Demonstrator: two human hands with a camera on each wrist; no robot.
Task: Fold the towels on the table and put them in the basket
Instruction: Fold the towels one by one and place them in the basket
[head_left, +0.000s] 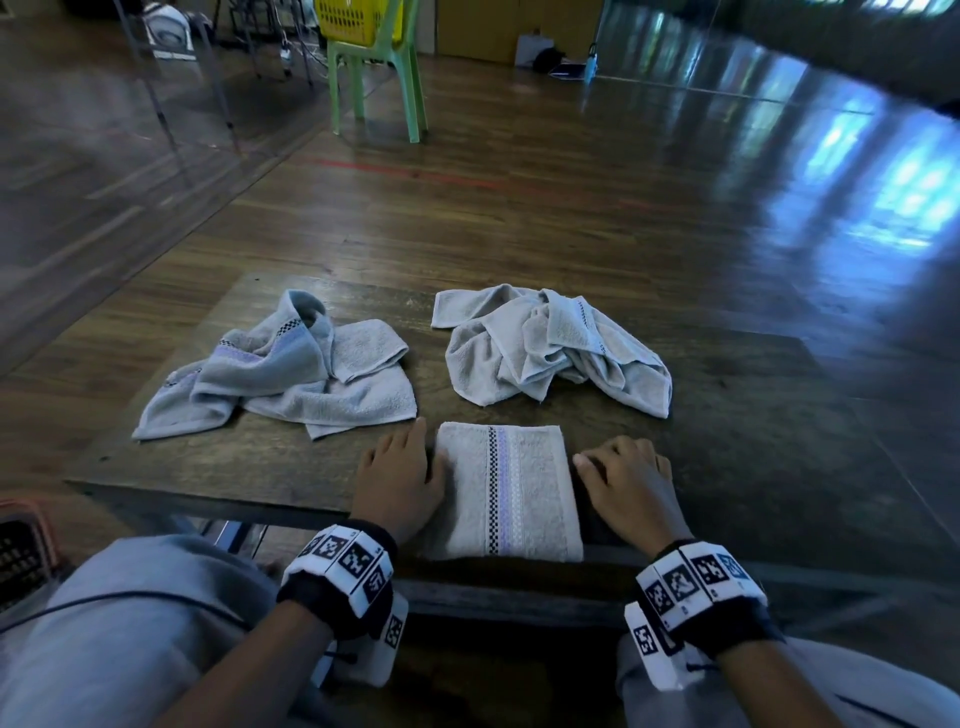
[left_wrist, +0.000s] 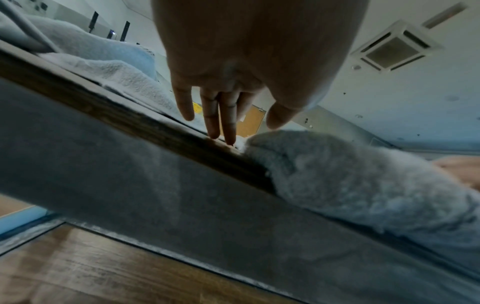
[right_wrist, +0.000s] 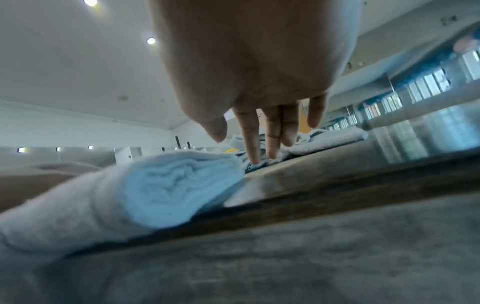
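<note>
Entry: folded towel, one, laid at the near edge of the table, slightly overhanging it. It is flanked by the left hand and right hand, fingers straight, nothing gripped. Risk: the layers may be sprung open or dragged off the edge if lifted unevenly. Crumpled towels, two (left, right), unfolded. Basket, one, at the person's left.
</note>
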